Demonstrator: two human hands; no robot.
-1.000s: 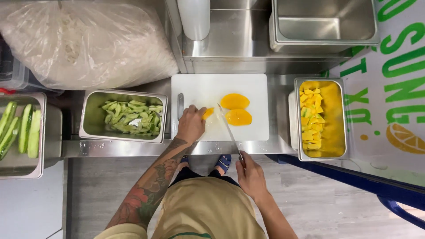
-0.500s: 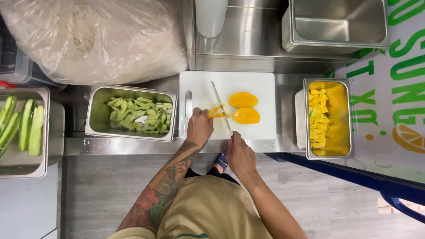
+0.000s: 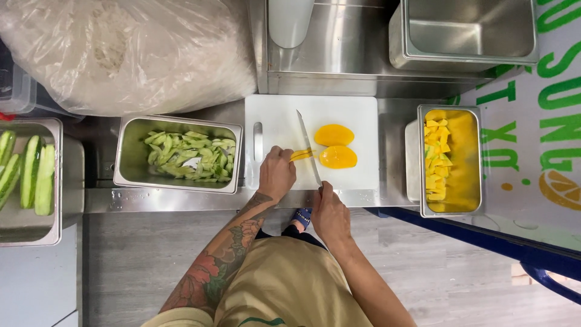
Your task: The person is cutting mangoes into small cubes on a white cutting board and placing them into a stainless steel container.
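Observation:
A white cutting board [image 3: 351, 112] lies on the steel counter. On it my left hand [image 3: 276, 174] presses down a yellow mango piece [image 3: 301, 155]. My right hand [image 3: 328, 209] grips the handle of a long knife [image 3: 306, 147], whose blade lies across that piece, pointing away from me. Two peeled mango halves [image 3: 336, 145] rest on the board just right of the blade, one behind the other.
A steel pan of yellow mango chunks [image 3: 451, 160] sits right of the board. A steel pan of green peels [image 3: 178, 154] sits left of it, and a tray of green fruit [image 3: 27, 172] stands further left. Behind are a large plastic bag [image 3: 121, 51] and an empty steel pan [image 3: 466, 30].
The knife swung from beside the board's front edge up over the mango piece under my left hand. My right hand moved left toward the board. The view shifted slightly.

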